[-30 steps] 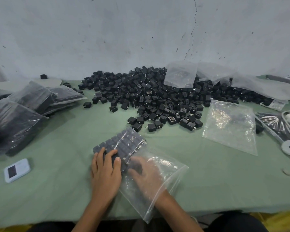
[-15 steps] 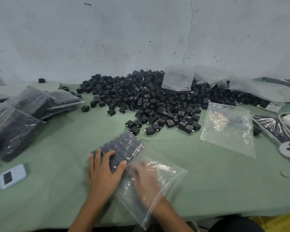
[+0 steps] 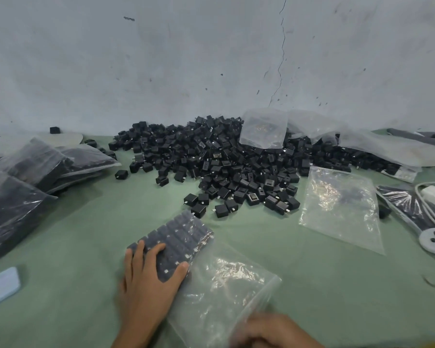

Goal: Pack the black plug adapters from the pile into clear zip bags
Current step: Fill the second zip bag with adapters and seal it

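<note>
Pressing flat on the packed rows, the left hand (image 3: 148, 280) lies with its fingers straight and spread over the block of plug adapters (image 3: 178, 237), thumb against the block's near side. The block fills the far end of the zip bag (image 3: 224, 285). The right hand (image 3: 269, 330) is low at the bag's open end, well apart from the left. It is blurred, so I cannot tell whether it pinches the plastic or only rests on it.

The step in hand looks like settling the rows and closing the bag. To do it well, the left palm should hold the block tight and level so no adapter tips out of line. Meanwhile the right hand should smooth the slack plastic toward the mouth, push out the air and run the zip from one corner across. The film looks thin and slippery, and a fast pull could drag the rows askew.

Beyond the left fingertips the loose pile (image 3: 224, 167) spreads over the desk (image 3: 86, 234), which is covered in pale green cloth. An empty bag (image 3: 342, 207) lies ahead of the right hand, and filled bags (image 3: 23, 197) are stacked far out to the left. A small pale blue device (image 3: 0, 287) lies out to the left of the left hand. Behind the pile stands a scuffed grey wall (image 3: 211, 59) with a thin crack (image 3: 281, 59).
</note>
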The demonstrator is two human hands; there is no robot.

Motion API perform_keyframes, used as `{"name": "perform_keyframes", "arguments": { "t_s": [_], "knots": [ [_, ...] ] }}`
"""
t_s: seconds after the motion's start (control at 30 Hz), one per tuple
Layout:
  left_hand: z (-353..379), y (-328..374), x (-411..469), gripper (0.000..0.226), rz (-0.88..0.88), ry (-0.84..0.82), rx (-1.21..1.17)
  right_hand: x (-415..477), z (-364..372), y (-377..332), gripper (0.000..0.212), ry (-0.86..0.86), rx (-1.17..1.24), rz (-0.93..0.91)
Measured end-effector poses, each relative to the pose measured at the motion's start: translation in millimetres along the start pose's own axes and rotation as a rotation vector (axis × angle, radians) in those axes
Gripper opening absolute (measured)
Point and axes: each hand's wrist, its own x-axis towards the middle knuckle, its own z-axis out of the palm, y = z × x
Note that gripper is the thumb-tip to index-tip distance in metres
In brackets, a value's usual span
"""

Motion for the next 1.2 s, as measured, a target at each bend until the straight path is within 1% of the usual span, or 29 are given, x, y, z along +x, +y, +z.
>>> {"name": "perform_keyframes", "arguments": {
  "t_s": [0.03,0.07,0.1,0.13,0.17,0.2,0.23,0.3,0.4,0.47,0.57,0.7,0.73,0.77,0.83,0.87,0.93,1.0,1.03,1.07,1.1,1.13,1.2],
  "knots": [
    [1,0,0,0.066,-0.005,0.003,-0.002,-1,-10,-1,0.013,-0.024,-0.188,-0.173],
    [2,-1,0,0.066,-0.012,0.005,-0.007,8,-21,-6,0.016,0.06,-0.303,-0.184],
    [2,-2,0,0.066,-0.015,0.008,-0.013,15,-37,-9,0.022,0.21,-0.278,-0.106],
    [3,-3,0,0.066,-0.015,0.008,-0.015,22,-50,-17,0.022,0.292,-0.142,-0.052],
    [3,-3,1,0.066,-0.013,0.007,-0.013,35,-60,-19,0.021,0.389,-0.054,-0.081],
    [3,-4,1,0.066,-0.013,0.008,-0.008,56,-66,-24,0.024,0.461,-0.051,-0.108],
    [4,-4,2,0.066,-0.017,0.013,-0.004,79,-72,-25,0.026,0.489,-0.114,-0.119],
    [5,-4,2,0.065,-0.025,0.026,-0.001,133,-79,-17,0.024,0.434,-0.288,-0.118],
    [8,-5,1,0.065,-0.021,0.049,-0.008,204,-79,5,0.033,0.39,-0.531,-0.071],
    [9,-6,0,0.065,-0.014,0.061,-0.012,235,-73,19,0.032,0.408,-0.678,-0.081],
    [8,-6,-1,0.066,-0.014,0.061,-0.021,260,-70,33,0.036,0.404,-0.879,-0.073],
    [7,-4,-2,0.065,-0.013,0.06,-0.03,265,-68,37,0.036,0.445,-1.063,-0.083],
    [6,-4,-3,0.065,-0.014,0.058,-0.027,262,-68,35,0.034,0.446,-1.023,-0.099],
    [6,-3,-3,0.065,-0.014,0.055,-0.025,255,-67,30,0.028,0.459,-0.902,-0.108],
    [5,-2,-4,0.065,-0.01,0.049,-0.028,234,-69,18,0.017,0.465,-0.538,-0.088],
    [4,-2,-4,0.064,-0.008,0.042,-0.031,219,-71,12,0.016,0.467,-0.354,-0.073],
    [3,-1,-3,0.064,-0.007,0.029,-0.04,179,-76,5,0.019,0.529,-0.024,-0.07],
    [4,-1,-4,0.064,-0.008,0.033,-0.044,129,-80,10,0.028,0.625,0.201,-0.097],
    [4,-1,-4,0.064,-0.008,0.041,-0.046,101,-80,18,0.031,0.637,0.278,-0.097],
    [4,-1,-4,0.064,-0.009,0.047,-0.047,74,-80,26,0.033,0.604,0.339,-0.073],
    [4,-1,-4,0.064,-0.01,0.046,-0.046,49,-76,35,0.036,0.513,0.37,-0.025],
    [3,-1,-4,0.064,-0.012,0.037,-0.044,30,-69,42,0.039,0.368,0.355,0.023],
    [2,-1,-4,0.065,-0.014,0.015,-0.039,9,-49,47,0.034,0.067,0.256,0.088]
  ]
}}
